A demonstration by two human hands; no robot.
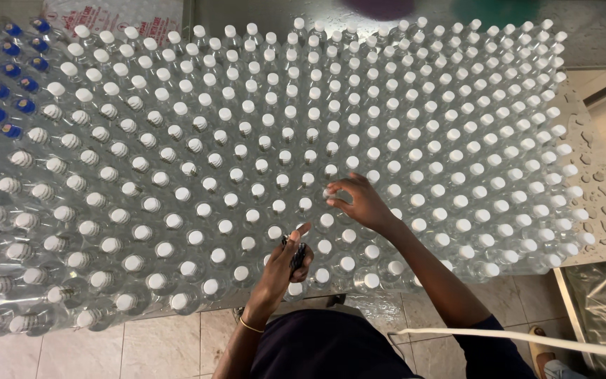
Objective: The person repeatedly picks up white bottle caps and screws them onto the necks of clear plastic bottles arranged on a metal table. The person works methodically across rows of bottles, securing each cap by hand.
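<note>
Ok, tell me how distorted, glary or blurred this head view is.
Head view: wide-angle bending bows the rows of clear bottles outward toward the edges; soft glare sits on the wet table at right; the right hand and left hand are reasonably sharp, while the top edge is blurred.

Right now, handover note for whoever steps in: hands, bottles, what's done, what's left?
Left hand: grip closed on a small dark object, hard to identify, held over the near rows.
Right hand: fingertips on the white cap of one clear bottle mid-table.
Bottles: the wet metal table is packed with upright clear bottles, nearly all white-capped; a blue-capped group stands at the far left corner.
Done or left: cannot tell; the white-capped bottles look alike.
</note>
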